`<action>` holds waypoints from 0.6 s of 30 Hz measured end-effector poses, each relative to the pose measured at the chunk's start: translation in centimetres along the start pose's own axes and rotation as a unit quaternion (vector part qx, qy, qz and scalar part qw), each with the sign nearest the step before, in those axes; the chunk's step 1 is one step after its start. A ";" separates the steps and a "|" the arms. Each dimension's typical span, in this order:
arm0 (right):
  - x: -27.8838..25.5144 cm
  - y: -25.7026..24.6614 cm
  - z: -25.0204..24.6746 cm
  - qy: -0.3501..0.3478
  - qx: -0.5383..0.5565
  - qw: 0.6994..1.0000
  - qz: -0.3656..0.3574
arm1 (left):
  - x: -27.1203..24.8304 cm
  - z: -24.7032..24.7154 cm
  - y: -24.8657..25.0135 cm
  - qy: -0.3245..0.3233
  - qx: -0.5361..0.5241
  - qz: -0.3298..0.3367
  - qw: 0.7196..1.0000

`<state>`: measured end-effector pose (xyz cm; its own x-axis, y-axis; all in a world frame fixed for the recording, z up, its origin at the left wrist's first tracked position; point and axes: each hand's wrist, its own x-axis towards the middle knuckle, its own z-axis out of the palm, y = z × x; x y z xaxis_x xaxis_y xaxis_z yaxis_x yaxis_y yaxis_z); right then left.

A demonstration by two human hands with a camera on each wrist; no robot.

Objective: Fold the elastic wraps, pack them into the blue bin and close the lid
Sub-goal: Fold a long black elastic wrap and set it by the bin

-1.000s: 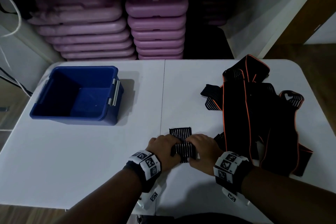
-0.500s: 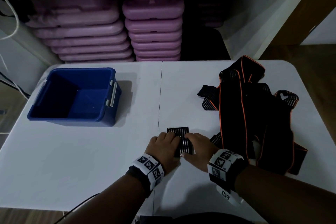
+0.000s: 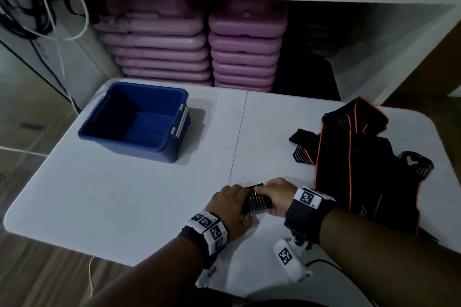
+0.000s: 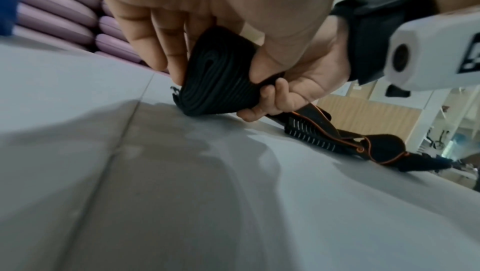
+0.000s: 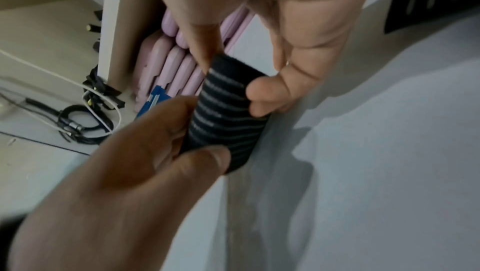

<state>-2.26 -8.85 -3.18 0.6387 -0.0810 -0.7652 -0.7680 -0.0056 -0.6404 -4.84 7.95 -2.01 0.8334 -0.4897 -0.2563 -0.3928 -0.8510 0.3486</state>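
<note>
A black elastic wrap with thin pale stripes [image 3: 257, 200] is rolled into a tight bundle near the table's front edge. My left hand [image 3: 232, 203] grips its left end and my right hand [image 3: 274, 194] grips its right end. The left wrist view shows the spiral end of the roll [image 4: 218, 78], touching the table and pinched by my left hand [image 4: 182, 55]. In the right wrist view the roll [image 5: 226, 115] sits between my right thumb and fingers [image 5: 270, 94]. The blue bin [image 3: 149, 87] stands open-topped and empty at the back left.
A heap of loose black wraps with orange edging [image 3: 361, 157] covers the table's right side, one strap trailing toward my hands [image 4: 337, 138]. Stacked purple cases [image 3: 199, 45] fill the shelf behind the table. Cables [image 3: 50, 7] hang at the far left.
The flat stretch of wrap that lay ahead of my hands has been rolled up into the bundle. Both hands now hold the roll by its ends, tilted.
</note>
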 end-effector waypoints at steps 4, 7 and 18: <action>-1.3 -2.3 1.4 -0.013 -0.072 0.996 -0.045 | -1.3 -1.5 -1.6 0.029 -0.040 0.001 0.999; -2.6 -5.6 3.6 -0.014 -0.180 0.974 -0.140 | -2.4 -4.3 -4.0 0.090 -0.103 -0.007 0.991; -5.2 -19.2 18.2 -0.046 -0.245 0.921 -0.299 | -4.6 -18.2 -25.7 0.332 -0.077 -0.108 0.934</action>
<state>10.02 9.83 11.90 0.9385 0.1664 -0.3025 -0.1934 -0.4726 -0.8598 8.49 35.53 6.62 0.9640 -0.0411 0.2627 -0.1706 -0.8534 0.4926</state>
